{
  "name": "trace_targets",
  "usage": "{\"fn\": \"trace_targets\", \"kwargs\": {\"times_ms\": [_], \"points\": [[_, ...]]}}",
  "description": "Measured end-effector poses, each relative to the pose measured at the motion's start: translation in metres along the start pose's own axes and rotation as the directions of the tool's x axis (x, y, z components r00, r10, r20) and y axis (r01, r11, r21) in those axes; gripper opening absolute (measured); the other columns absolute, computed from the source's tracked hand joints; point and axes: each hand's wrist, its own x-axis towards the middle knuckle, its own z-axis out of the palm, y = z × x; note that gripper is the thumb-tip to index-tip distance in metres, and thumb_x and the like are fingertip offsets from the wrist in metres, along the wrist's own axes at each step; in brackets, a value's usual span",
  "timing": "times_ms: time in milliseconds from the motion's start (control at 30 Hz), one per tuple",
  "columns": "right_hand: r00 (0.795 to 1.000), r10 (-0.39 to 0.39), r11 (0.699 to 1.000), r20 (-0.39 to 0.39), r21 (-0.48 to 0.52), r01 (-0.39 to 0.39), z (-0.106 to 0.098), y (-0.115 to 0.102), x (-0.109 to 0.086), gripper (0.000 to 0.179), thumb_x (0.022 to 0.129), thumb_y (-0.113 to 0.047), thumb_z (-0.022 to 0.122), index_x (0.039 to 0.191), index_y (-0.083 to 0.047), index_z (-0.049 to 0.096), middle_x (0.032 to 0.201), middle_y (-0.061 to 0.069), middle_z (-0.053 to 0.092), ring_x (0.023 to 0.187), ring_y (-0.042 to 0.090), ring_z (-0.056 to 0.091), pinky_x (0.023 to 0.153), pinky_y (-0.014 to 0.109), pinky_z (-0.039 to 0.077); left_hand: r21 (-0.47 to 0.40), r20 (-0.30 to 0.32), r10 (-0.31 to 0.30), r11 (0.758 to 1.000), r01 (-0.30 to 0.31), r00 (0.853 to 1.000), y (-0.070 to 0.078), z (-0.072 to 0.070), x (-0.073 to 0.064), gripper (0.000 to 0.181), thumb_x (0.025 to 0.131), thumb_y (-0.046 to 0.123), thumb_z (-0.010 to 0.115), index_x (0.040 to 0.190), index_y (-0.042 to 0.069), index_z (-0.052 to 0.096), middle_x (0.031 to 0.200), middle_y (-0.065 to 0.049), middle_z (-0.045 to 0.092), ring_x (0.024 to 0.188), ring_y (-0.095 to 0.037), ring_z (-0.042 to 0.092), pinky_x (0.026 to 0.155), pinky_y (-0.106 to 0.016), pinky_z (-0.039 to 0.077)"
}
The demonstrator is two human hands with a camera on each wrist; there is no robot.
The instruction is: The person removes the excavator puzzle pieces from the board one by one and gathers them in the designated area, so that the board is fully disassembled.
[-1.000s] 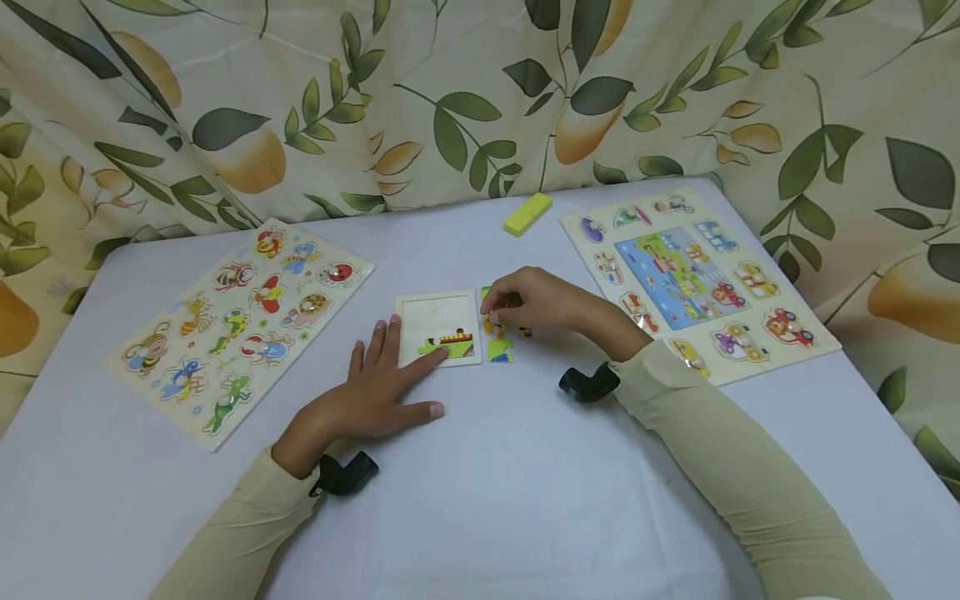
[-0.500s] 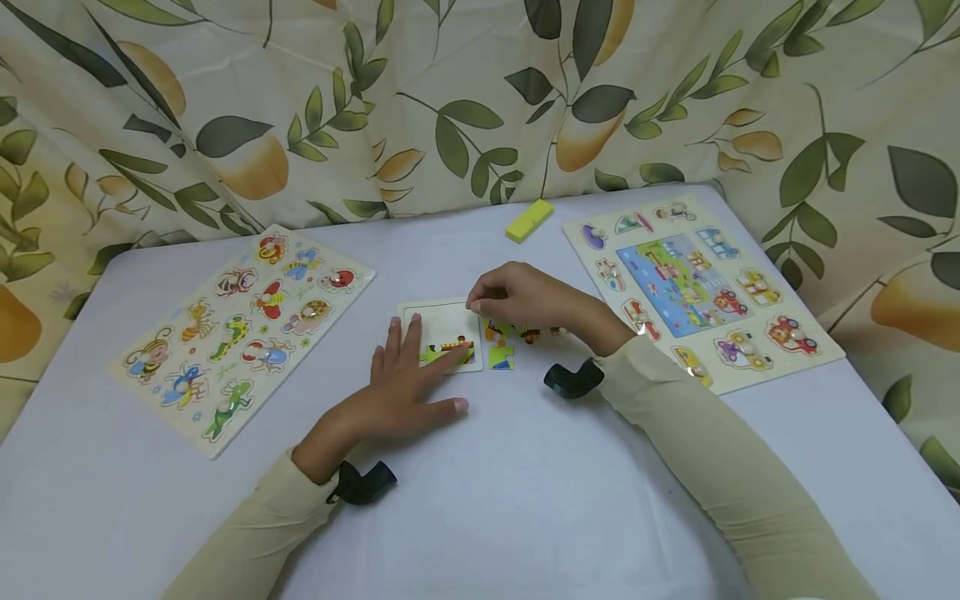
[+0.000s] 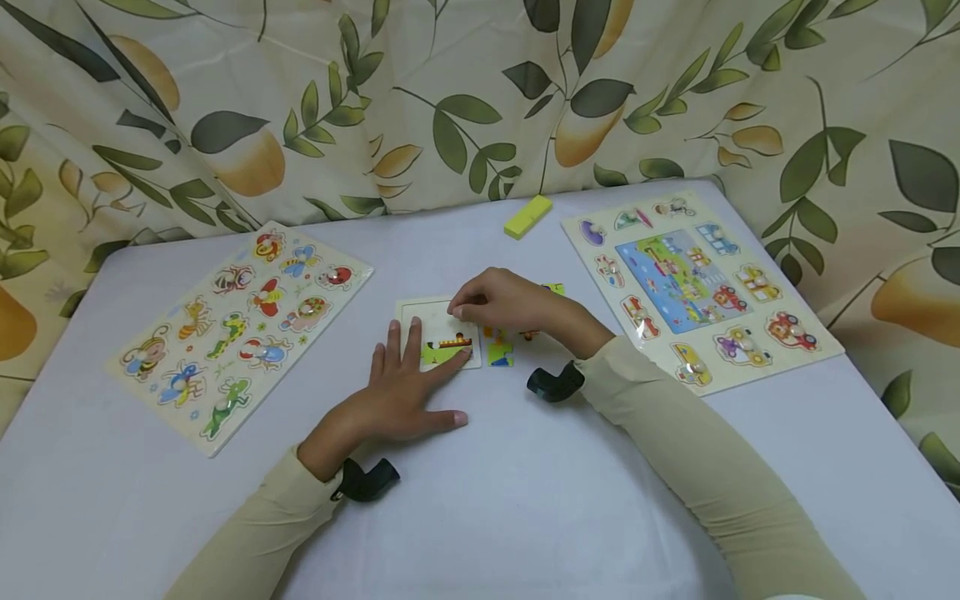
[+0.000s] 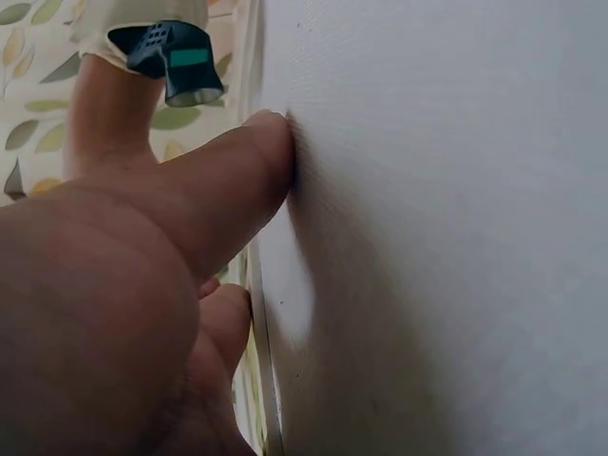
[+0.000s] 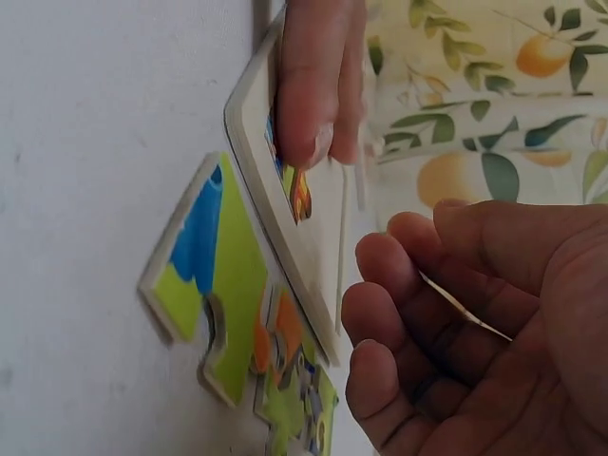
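Note:
A small white puzzle tray (image 3: 409,310) lies mid-table, with joined green pieces and a brown-and-yellow picture (image 3: 453,342) in its lower part. My left hand (image 3: 396,390) lies with fingers spread, its index fingertip on those pieces and its thumb on the cloth, as the left wrist view shows. Above the tray's right side, my right hand (image 3: 504,302) has thumb and index finger together on what appears to be a puzzle piece; a thin edge (image 5: 465,309) shows among its fingers, its picture hidden. Right of the tray lies a loose green-and-blue puzzle piece (image 5: 228,285), with others partly under the hand.
An insect puzzle board (image 3: 247,329) lies at the left and a vehicle puzzle board (image 3: 693,283) at the right. A yellow-green block (image 3: 528,217) sits near the back edge. A leaf-print curtain (image 3: 450,100) hangs behind the white-covered table (image 3: 480,517).
My right hand has moved left from the loose pieces to over the tray, uncovering a piece behind its wrist. My left hand has shifted slightly right, still resting on the tray.

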Motion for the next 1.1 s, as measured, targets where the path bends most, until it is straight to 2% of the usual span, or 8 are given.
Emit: {"fn": "trace_targets", "kwargs": {"times_ms": [200, 467, 700, 1100], "points": [[0.999, 0.034, 0.999, 0.020, 0.001, -0.034, 0.007, -0.005, 0.003, 0.023, 0.099, -0.016, 0.059, 0.116, -0.007, 0.071, 0.103, 0.000, 0.069, 0.081, 0.018, 0.055, 0.073, 0.031, 0.046, 0.020, 0.009, -0.031, 0.999, 0.031, 0.999, -0.001, 0.001, 0.000, 0.080, 0.087, 0.061, 0.061, 0.154, 0.036, 0.026, 0.154, -0.026, -0.024, 0.135, -0.044, -0.033, 0.108, -0.063, -0.009], [0.998, 0.043, 0.999, 0.045, 0.002, -0.043, 0.014, -0.010, 0.008, 0.021, 0.099, -0.016, 0.059, 0.113, -0.008, 0.072, 0.101, -0.002, 0.070, 0.088, 0.016, 0.055, 0.081, 0.030, 0.045, 0.050, 0.010, -0.028, 0.998, 0.027, 1.000, 0.000, 0.000, -0.001, 0.079, 0.087, 0.062, 0.059, 0.154, 0.035, 0.026, 0.155, -0.026, -0.023, 0.135, -0.046, -0.031, 0.107, -0.064, -0.007], [0.997, 0.003, 1.000, 0.076, -0.004, -0.002, 0.019, -0.010, 0.011, 0.021, 0.098, -0.016, 0.060, 0.114, -0.007, 0.072, 0.104, -0.002, 0.069, 0.093, 0.015, 0.057, 0.087, 0.030, 0.046, 0.049, 0.014, -0.022, 0.999, 0.021, 1.000, -0.001, 0.001, 0.000, 0.079, 0.088, 0.064, 0.056, 0.154, 0.038, 0.022, 0.154, -0.024, -0.025, 0.135, -0.044, -0.033, 0.108, -0.064, -0.008], [0.996, -0.004, 1.000, 0.091, 0.004, 0.003, 0.023, -0.009, 0.011, 0.023, 0.098, -0.012, 0.058, 0.116, -0.005, 0.070, 0.108, -0.001, 0.069, 0.096, 0.015, 0.058, 0.090, 0.030, 0.046, 0.054, 0.012, -0.016, 0.998, 0.016, 1.000, 0.000, 0.001, 0.000, 0.080, 0.088, 0.064, 0.056, 0.154, 0.037, 0.022, 0.154, -0.025, -0.024, 0.135, -0.045, -0.032, 0.107, -0.065, -0.008]]}}
